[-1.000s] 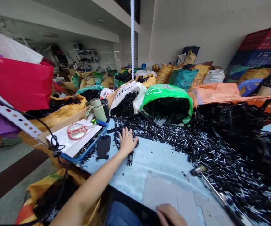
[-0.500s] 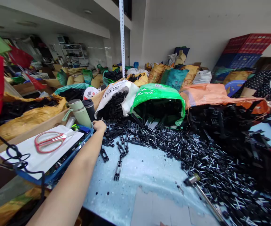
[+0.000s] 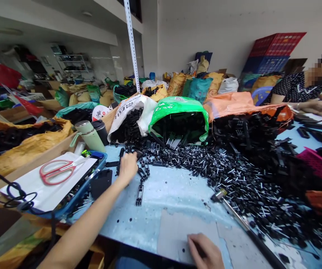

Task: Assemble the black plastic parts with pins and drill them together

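My left hand (image 3: 128, 166) reaches to the far left of the table, down among loose black plastic parts. Its fingers are curled closed with the tips turned away, so whatever they grip is hidden. Just in front of it lie linked black plastic pieces (image 3: 139, 194). My right hand (image 3: 207, 252) is low in view, cut off by the bottom edge, over a grey mat (image 3: 174, 228). Its fingers are bent and closed; anything between them cannot be made out. To its right a hammer (image 3: 233, 211) lies slantwise, its head toward the table's middle.
A heap of small black parts with metal pins (image 3: 233, 179) spreads across the right. Behind it slump a white sack, a green sack (image 3: 177, 102) and an orange sack. Red scissors (image 3: 57, 172) rest on paper over a blue tray at left. A co-worker sits far right.
My left hand has drawn back from beside the tray and cup toward the linked black pieces. My right hand has come up into view at the bottom. The view has turned somewhat right.
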`<state>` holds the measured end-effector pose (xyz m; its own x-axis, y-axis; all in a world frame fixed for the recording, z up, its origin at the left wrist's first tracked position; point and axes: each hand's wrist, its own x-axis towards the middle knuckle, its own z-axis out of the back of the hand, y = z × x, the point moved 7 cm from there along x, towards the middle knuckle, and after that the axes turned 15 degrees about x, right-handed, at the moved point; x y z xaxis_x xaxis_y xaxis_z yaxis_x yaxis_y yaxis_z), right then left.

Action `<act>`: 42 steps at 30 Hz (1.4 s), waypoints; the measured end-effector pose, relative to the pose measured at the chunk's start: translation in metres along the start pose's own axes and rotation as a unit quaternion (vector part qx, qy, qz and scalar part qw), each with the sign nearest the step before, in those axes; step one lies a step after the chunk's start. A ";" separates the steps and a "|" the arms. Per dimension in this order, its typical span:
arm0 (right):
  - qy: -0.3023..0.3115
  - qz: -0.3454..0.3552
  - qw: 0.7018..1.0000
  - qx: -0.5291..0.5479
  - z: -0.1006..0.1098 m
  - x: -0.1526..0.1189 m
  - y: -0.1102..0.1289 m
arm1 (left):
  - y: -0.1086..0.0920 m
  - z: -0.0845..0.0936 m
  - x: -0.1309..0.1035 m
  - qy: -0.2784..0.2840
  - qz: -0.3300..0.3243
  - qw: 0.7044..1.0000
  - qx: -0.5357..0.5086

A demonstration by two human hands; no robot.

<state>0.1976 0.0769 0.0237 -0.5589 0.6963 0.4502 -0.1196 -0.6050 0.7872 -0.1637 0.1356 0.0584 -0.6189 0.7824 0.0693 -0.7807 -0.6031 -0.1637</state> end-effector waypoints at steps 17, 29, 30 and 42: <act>0.123 -0.036 0.976 -0.175 -0.121 0.366 -0.087 | -0.082 -0.059 -0.171 0.018 -0.244 0.969 -0.017; 0.114 -0.034 0.981 -0.153 -0.132 0.374 -0.082 | -0.082 -0.067 -0.173 0.000 -0.200 0.979 -0.044; 0.114 -0.019 0.983 -0.143 -0.125 0.362 -0.072 | -0.082 -0.064 -0.172 0.002 -0.200 0.978 -0.052; 0.149 -0.295 0.850 0.410 -0.036 0.081 -0.023 | -0.085 -0.028 -0.179 0.029 -0.092 0.874 -0.477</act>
<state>0.1248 0.1333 0.0271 -0.7976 0.5831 -0.1545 0.0936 0.3727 0.9232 0.0160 0.0516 0.0324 -0.4631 0.8759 0.1355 -0.4225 -0.0837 -0.9025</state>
